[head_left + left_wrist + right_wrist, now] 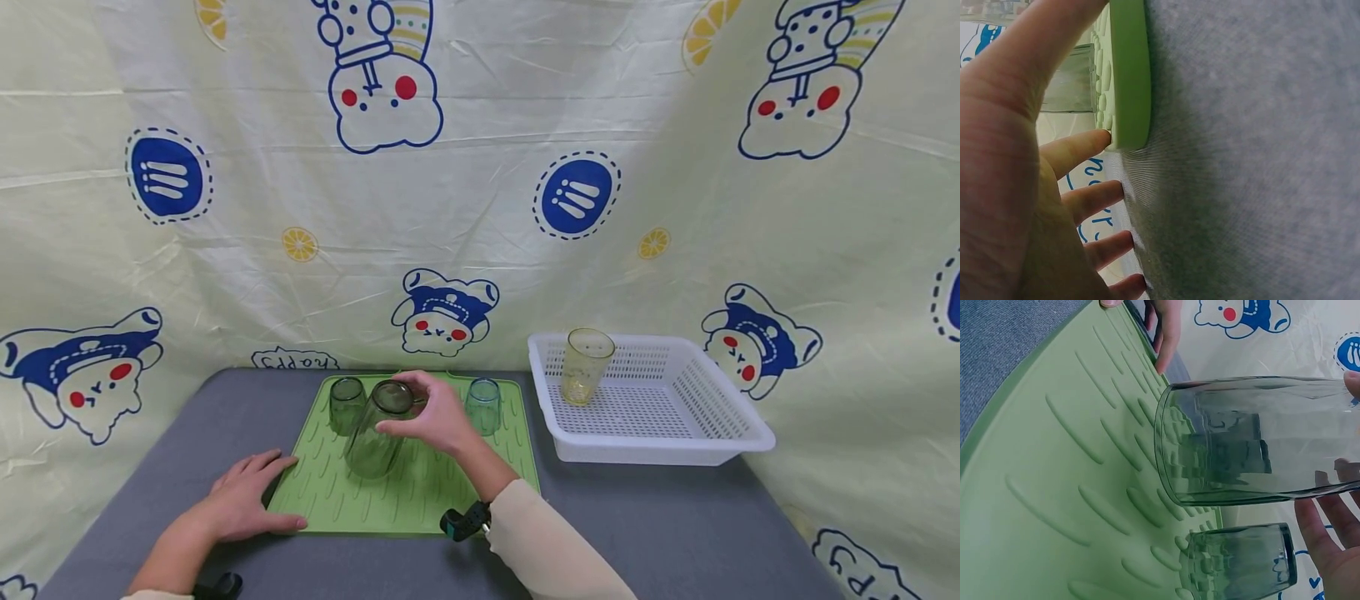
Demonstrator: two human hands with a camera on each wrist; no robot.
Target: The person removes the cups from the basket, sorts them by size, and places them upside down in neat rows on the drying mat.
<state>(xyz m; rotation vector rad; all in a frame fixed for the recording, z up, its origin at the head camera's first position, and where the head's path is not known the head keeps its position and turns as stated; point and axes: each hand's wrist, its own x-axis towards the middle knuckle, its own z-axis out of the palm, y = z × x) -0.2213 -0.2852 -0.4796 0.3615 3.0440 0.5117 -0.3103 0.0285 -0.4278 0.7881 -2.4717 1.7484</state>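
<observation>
My right hand [435, 414] grips a tall clear grey-green drinking glass [375, 446] near its base, fingers on one side and thumb on the other. The glass is upside down, tilted in the head view. Its rim is close to the green drying mat [420, 508]; whether it touches, I cannot tell. Two smaller greenish glasses stand inverted on the mat, the left glass [347, 408] just beside the held one and the right glass [483, 408] beyond my right hand. My left hand [243, 497] lies with fingers spread at the mat's left front corner, index fingertip and thumb at its edges.
A white perforated plastic basket [660, 454] stands to the right of the mat, with a yellowish glass [587, 367] upright at its left end. Grey cloth [630, 525] covers the table. A printed curtain [480, 200] hangs behind it.
</observation>
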